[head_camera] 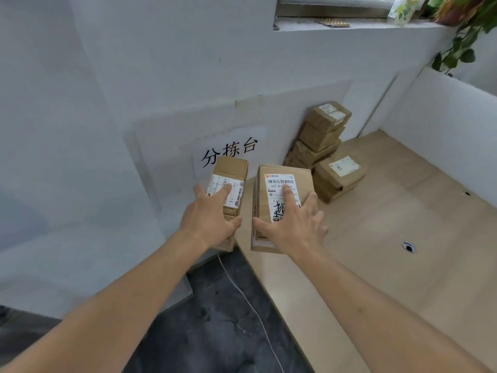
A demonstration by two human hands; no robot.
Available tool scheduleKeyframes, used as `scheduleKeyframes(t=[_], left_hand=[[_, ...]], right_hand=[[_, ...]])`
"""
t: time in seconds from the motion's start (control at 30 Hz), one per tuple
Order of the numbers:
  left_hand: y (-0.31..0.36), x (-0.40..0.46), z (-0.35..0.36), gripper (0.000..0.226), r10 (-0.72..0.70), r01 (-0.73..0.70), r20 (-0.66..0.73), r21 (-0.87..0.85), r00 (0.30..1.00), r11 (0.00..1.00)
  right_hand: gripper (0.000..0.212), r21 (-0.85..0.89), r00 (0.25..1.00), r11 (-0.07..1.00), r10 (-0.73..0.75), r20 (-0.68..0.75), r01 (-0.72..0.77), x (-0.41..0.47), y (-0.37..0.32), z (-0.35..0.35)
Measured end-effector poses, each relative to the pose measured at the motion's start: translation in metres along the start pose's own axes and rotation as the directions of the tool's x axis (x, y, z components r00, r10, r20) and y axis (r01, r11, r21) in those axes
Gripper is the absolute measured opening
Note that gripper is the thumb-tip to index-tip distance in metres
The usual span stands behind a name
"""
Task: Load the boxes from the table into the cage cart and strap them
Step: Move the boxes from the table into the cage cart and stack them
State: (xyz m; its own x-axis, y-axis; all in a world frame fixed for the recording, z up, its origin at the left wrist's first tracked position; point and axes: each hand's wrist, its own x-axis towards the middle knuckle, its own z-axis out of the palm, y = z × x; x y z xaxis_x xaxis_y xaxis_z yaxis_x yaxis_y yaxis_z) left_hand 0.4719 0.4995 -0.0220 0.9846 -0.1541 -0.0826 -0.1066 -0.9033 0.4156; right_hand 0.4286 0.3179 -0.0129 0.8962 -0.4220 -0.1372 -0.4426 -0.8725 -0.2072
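My left hand (pixel 211 215) grips a narrow cardboard box (pixel 232 170) with a white shipping label, held up past the table's left edge. My right hand (pixel 294 224) grips a wider cardboard box (pixel 279 176) with a barcode label, thumb on its left side and fingers spread over the top; it hovers over the table's near-left corner. More brown boxes remain on the wooden table (pixel 403 238): a tall leaning stack (pixel 320 135) against the wall and a shorter stack (pixel 338 179) beside it. The cage cart is out of view.
A white wall with a paper sign (pixel 228 152) stands behind the boxes. A white partition (pixel 443 125) borders the table's far right side. The tabletop has a cable hole (pixel 409 247). A white cable (pixel 250 305) runs across the dark floor at the left.
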Motion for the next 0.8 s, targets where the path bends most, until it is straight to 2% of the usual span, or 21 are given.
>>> scheduleKeyframes(t=[0.23, 0.43, 0.8], left_hand=[[-0.057, -0.036, 0.008, 0.089, -0.128, 0.128, 0.036, -0.012, 0.991, 0.992], [-0.077, -0.068, 0.013, 0.087, -0.270, 0.270, 0.005, -0.040, 0.963, 0.962], [-0.077, -0.132, 0.036, 0.088, -0.548, 0.543, -0.030, -0.097, 0.836, 0.834]], right_hand=[[0.112, -0.037, 0.989, 0.993, -0.112, 0.096, 0.116, -0.029, -0.037, 0.033], [0.112, -0.045, 0.960, 0.971, -0.225, 0.169, 0.235, -0.036, -0.053, 0.057], [0.114, -0.065, 0.838, 0.868, -0.453, 0.303, 0.492, -0.053, -0.057, 0.083]])
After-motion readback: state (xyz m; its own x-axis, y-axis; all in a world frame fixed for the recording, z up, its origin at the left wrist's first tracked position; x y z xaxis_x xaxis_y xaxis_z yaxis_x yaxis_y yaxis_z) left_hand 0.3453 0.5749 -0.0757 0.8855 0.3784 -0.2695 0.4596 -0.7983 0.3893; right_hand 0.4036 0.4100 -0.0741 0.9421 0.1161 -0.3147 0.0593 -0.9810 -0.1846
